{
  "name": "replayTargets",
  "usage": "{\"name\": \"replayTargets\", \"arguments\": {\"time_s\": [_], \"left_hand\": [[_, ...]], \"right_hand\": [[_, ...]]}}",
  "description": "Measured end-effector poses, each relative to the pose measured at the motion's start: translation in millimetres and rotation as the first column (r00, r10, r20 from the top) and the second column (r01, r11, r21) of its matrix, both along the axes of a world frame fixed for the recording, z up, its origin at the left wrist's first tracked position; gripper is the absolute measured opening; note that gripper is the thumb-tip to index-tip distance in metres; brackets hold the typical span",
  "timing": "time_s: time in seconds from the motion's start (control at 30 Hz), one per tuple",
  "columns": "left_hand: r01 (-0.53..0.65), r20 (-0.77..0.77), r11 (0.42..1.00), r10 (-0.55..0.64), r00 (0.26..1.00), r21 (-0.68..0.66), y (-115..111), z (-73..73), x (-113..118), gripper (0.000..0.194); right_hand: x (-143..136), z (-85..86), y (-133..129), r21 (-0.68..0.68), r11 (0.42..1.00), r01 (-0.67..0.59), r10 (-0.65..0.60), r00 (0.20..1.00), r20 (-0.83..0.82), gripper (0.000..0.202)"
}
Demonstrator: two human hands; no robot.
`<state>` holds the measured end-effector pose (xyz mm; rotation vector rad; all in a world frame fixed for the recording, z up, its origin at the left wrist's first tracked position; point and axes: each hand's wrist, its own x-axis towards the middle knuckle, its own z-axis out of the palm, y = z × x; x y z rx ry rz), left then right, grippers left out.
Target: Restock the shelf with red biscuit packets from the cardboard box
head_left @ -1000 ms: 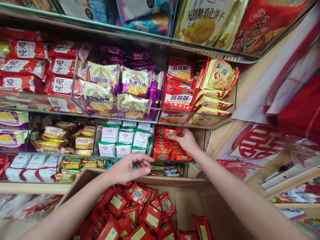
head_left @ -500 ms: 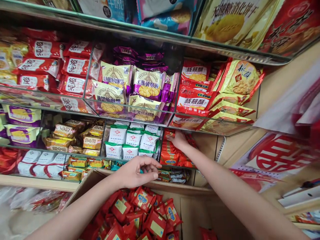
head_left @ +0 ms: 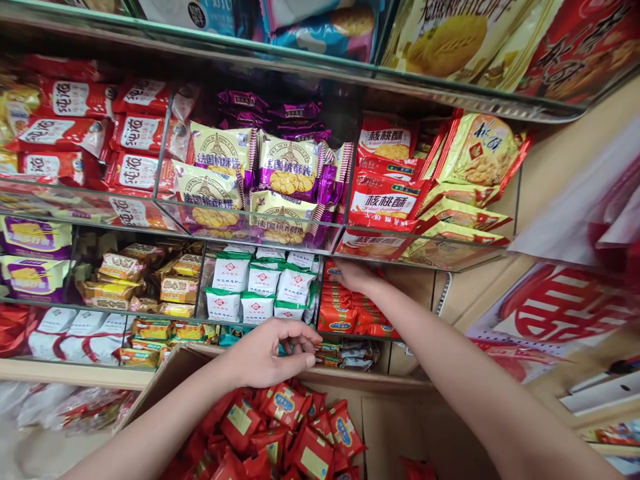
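My right hand (head_left: 353, 275) reaches into a low shelf compartment, over stacked red-orange snack packets (head_left: 340, 319). Its fingertips are blurred and partly hidden under the shelf above, so whether they grip a packet does not show. Over the far edge of an open cardboard box (head_left: 395, 407) hovers my left hand (head_left: 283, 350), palm turned inward, fingers loosely curled and thumb apart, with nothing in it. Below that hand, a heap of small red packets (head_left: 280, 437) with blue-and-yellow labels lies in the box.
Left of the red-orange packets are white-and-green packets (head_left: 263, 280). A glass shelf (head_left: 260, 230) with cream-and-purple biscuit packs (head_left: 290, 167) and red walnut shortbread packs (head_left: 385, 200) runs above my hands. Red-and-white plastic packaging (head_left: 550, 313) hangs at the right.
My right hand has shifted slightly left and deeper into the compartment. The left hand stays above the box, its fingers a little more curled. The view has moved slightly.
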<state>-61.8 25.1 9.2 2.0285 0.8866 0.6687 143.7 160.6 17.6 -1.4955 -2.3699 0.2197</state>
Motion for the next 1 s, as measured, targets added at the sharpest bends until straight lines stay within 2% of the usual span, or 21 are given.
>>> {"name": "replayTargets", "arguments": {"time_s": [0.23,0.5,0.67,0.77,0.87,0.93,0.97,1.0], "left_hand": [[-0.015,-0.009,1.0,0.015,1.0,0.006,0.8,-1.1,-0.2,0.026],[-0.026,-0.04,1.0,0.026,0.999,0.01,1.5,2.8,0.0,0.028],[-0.069,-0.061,0.997,0.072,0.996,0.043,2.3,4.6,-0.1,0.027],[-0.078,-0.058,0.996,0.081,0.995,0.048,1.4,4.5,-0.9,0.028],[-0.066,-0.067,0.996,0.07,0.995,0.052,0.3,4.7,-1.3,0.028],[-0.058,-0.085,0.997,0.063,0.994,0.053,-0.1,4.9,-0.8,0.028],[-0.054,-0.095,0.997,0.059,0.994,0.053,-0.2,5.1,-0.2,0.027],[-0.05,-0.104,0.997,0.055,0.993,0.055,-0.4,5.3,0.6,0.027]], "right_hand": [[0.9,0.6,2.3,-0.009,1.0,-0.018,0.018,0.998,0.064,0.058],[14.9,3.0,5.8,-0.044,0.989,0.138,-0.137,0.99,0.019,0.064],[20.0,12.0,-10.4,-0.014,0.988,0.156,-0.156,0.987,-0.028,0.048],[26.4,20.8,-41.1,0.043,0.99,0.137,-0.134,0.989,-0.066,0.046],[30.8,21.6,-94.5,0.241,0.97,0.03,0.008,0.988,-0.155,0.032],[28.6,11.4,-138.0,0.371,0.921,-0.121,0.196,0.965,-0.173,0.017],[25.9,1.7,-159.1,0.344,0.915,-0.212,0.271,0.953,-0.133,0.016],[22.6,-11.2,-178.2,0.263,0.909,-0.324,0.35,0.935,-0.059,0.017]]}}
